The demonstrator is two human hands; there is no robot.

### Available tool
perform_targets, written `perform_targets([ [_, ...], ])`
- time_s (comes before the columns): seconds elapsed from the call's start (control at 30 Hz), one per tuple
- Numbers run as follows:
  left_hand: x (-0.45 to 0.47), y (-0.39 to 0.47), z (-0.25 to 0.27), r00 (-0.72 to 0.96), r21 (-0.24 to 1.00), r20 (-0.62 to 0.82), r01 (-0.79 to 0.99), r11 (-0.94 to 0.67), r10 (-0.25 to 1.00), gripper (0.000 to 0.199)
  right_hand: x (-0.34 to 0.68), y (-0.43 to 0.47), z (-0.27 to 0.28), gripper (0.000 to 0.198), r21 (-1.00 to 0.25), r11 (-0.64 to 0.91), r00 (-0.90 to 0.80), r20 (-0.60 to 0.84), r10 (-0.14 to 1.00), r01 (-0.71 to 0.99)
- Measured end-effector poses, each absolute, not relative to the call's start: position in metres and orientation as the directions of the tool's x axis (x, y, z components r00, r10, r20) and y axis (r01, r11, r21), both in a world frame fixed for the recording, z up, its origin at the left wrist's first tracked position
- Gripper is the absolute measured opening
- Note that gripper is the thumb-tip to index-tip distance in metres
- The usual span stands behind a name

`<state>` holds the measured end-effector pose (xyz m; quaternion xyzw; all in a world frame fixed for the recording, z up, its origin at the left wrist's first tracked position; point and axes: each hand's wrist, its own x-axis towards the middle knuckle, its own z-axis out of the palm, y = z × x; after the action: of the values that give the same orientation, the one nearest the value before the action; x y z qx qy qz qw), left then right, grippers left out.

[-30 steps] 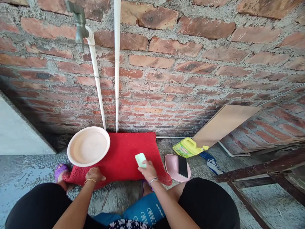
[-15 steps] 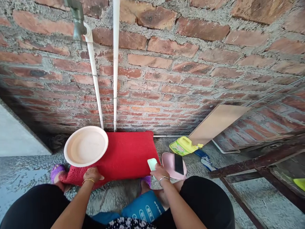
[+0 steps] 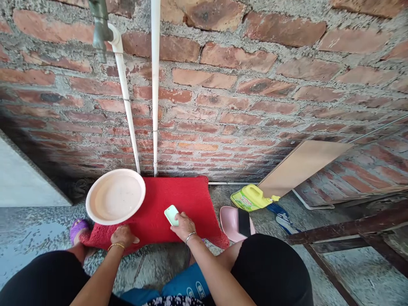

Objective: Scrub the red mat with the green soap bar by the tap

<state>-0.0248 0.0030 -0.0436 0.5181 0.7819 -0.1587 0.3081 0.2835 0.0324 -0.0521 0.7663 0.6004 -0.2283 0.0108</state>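
A red cloth [image 3: 178,191] lies spread over a low flat support by the wall. My left hand [image 3: 123,236] is closed on the cloth's near left part, just below a pale pink basin [image 3: 142,196] with water in it. Over the middle of the cloth, my right hand [image 3: 185,227] grips a pale green bar of soap [image 3: 171,215] between thumb and fingers. Whether the soap touches the cloth is not clear. To the right of the cloth, a pink tray [image 3: 228,221] holds a black rectangular object [image 3: 244,222].
A yellow-green jug [image 3: 251,197] stands by a leaning board [image 3: 302,163]. Blue slippers [image 3: 283,219] lie beside a dark wooden frame [image 3: 318,233]. White pipes [image 3: 155,106] and a tap [image 3: 100,32] run along the brick wall. Wet floor [image 3: 35,229] shows at left.
My right hand has moved left with the soap, from beside the pink tray to over the cloth. The cloth's near right corner now hangs farther out. My left hand has stayed almost in place.
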Motion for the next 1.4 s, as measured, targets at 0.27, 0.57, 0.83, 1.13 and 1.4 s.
perform_targets([
  [0.27,-0.02,0.008,-0.037,-0.278,0.039,-0.671,0.913,0.406,0.688,0.059,0.363,0.025,-0.024,0.033,-0.153,-0.513,0.423,-0.397,0.814,0.844],
  [0.57,-0.019,0.009,-0.034,-0.273,0.031,-0.678,0.917,0.398,0.682,0.059,0.278,0.048,-0.028,0.031,-0.393,-0.271,0.19,-0.234,0.954,0.879],
  [0.83,-0.019,0.01,-0.041,-0.292,0.023,-0.671,0.91,0.413,0.682,0.056,0.201,0.078,-0.038,0.033,-0.383,0.146,-0.267,-0.286,0.92,0.912],
  [1.13,-0.017,0.013,-0.04,-0.284,0.019,-0.689,0.913,0.408,0.667,0.057,0.375,0.084,-0.029,0.033,-0.254,-0.522,0.432,-0.335,0.837,0.814],
  [1.4,-0.018,0.01,-0.044,-0.285,0.028,-0.653,0.917,0.398,0.702,0.052,0.389,0.064,-0.038,0.034,-0.337,-0.637,0.518,-0.381,0.766,0.693],
])
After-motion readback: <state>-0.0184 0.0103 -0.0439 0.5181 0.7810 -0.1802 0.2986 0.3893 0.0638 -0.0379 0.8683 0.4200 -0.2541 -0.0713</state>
